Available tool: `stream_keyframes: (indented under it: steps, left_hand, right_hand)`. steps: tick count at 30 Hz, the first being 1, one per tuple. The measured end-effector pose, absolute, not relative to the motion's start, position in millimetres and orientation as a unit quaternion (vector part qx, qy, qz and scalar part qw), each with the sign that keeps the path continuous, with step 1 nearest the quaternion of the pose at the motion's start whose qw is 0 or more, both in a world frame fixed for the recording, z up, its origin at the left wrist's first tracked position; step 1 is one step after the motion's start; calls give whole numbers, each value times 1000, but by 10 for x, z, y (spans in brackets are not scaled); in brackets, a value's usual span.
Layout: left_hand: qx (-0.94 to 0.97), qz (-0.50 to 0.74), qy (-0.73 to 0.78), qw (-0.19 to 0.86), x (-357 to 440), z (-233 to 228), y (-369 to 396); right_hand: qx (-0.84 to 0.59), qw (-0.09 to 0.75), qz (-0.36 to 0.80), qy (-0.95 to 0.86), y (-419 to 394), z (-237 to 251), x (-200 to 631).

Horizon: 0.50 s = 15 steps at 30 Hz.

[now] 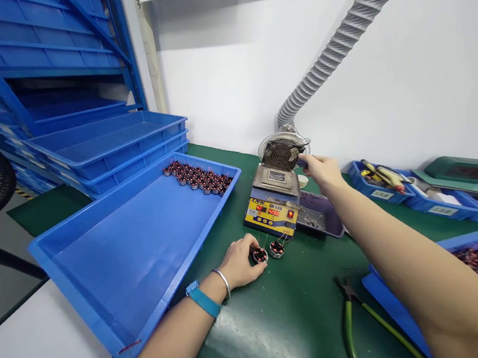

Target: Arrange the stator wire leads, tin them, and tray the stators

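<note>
Left hand (242, 261) pinches a coil (260, 255); right hand (321, 170) at the fan (281, 154) (grip unclear).

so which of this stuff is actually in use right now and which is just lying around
In use:
- left hand on a small wound coil
- second coil beside it
- solder pot
- right hand at the small fan

Lying about:
- green-handled pliers
- large blue tray with a row of coils
- tool bin
</note>
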State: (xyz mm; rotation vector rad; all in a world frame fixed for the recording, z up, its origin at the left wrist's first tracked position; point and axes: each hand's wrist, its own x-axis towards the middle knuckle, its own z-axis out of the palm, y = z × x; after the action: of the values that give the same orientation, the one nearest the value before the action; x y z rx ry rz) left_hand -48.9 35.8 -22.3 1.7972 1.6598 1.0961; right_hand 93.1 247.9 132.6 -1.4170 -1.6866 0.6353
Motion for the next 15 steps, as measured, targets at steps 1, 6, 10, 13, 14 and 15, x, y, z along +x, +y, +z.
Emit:
stream_keyframes:
  steps: [1,6,10,13,14,15]
  left_hand:
    - [652,402,599,233,-486,-224,357]
    - [655,412,575,265,-467,-204,342]
    - [662,408,557,291,-439,-170,314]
    - [667,405,540,315,-404,-152,281]
    - [668,404,535,322,-391,-146,265]
    - [669,402,532,328,-377,-140,245]
  right_hand:
    - [-545,432,287,-659,2405,1353,976]
    - [-440,508,437,-598,1878,1402,1269]
    - [-390,533,493,-567,1434,1356,1590]
    - [-381,541,507,-553,1140,1323,1879]
    - [-383,541,508,-550,1045,1316,1988]
    - [-388,540,507,-548,949,1311,2107]
